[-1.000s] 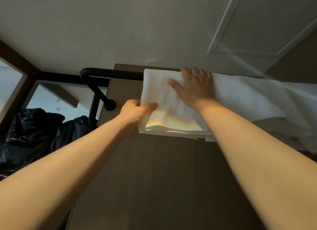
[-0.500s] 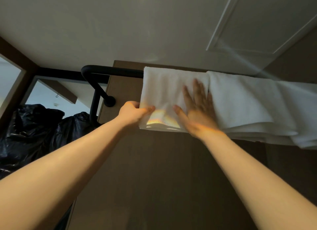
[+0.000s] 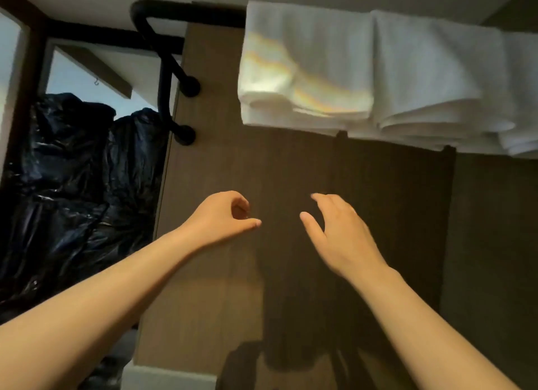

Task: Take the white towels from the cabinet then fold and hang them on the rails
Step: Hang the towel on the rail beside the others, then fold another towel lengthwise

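The only containers we see are the black plastic bags (image 3: 67, 168) heaped at the left. Their mouths are out of sight, so we cannot tell what they hold.

The white towels (image 3: 305, 63) hang folded over the black rail (image 3: 189, 11) at the top, against the brown wood panel (image 3: 218, 162). A rainbow streak of light crosses the leftmost one.

Half a second ago our left hand pinched that towel's lower left corner and our right hand lay flat on its front. Now both have let go and dropped well below the towels, in front of the panel. The left hand (image 3: 224, 218) is empty, its fingers loosely curled with the thumb tip near the forefinger. The right hand (image 3: 340, 235) is empty too, fingers relaxed and slightly spread. The towels hang by themselves, and the view has tilted lower.

We count three folded towels side by side, touching, the right one cut off by the frame edge. There are two hands and two round wall mounts (image 3: 190, 87) where the rail's tube meets the panel. The bag heap shows two bulges, though whether it is one bag or two we cannot tell.
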